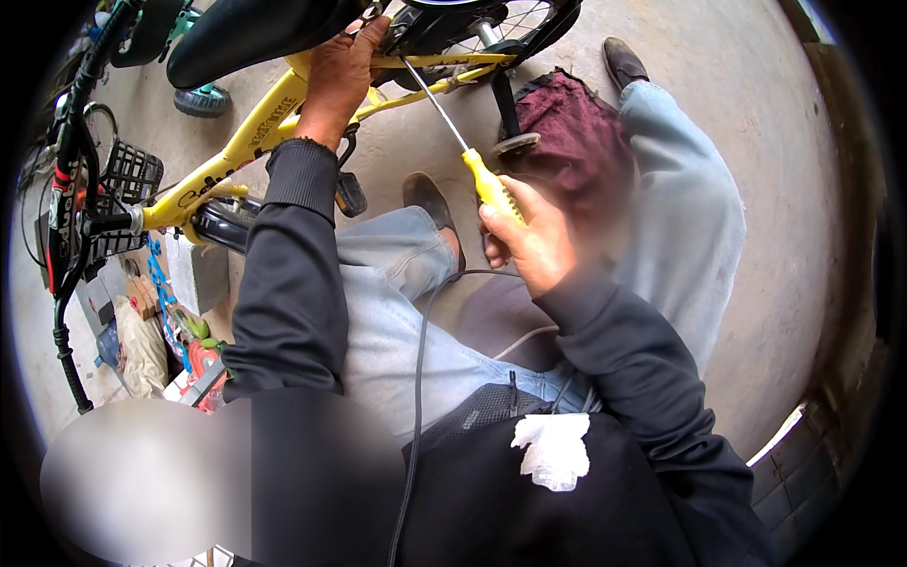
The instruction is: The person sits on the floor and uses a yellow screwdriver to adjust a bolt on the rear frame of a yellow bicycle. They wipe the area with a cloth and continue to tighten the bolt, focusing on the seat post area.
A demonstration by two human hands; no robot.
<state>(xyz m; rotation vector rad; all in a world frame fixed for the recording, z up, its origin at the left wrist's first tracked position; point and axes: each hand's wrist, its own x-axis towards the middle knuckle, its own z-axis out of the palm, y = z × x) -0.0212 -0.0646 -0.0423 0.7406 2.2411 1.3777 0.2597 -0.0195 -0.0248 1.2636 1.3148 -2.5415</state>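
Screwdriver (472, 161), yellow handle, long steel shaft: held nearest the body, angled up toward the rear of a small yellow bicycle frame (255, 128). Right hand (529, 241): fist closed round the handle. Left hand (342, 80), farther off: fingers curled over the frame by the black saddle (246, 33), steadying it. Step judged: working a fastener near the rear wheel (491, 28); tip hidden, needs seating squarely.

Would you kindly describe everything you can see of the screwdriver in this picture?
The screwdriver has a yellow handle with dark markings and a long, thin, bare metal shaft. The right hand grips the handle. The shaft slants up and to the left toward the yellow bicycle frame, its tip near the left hand, which grips the frame under the black saddle. The tip itself is hidden.
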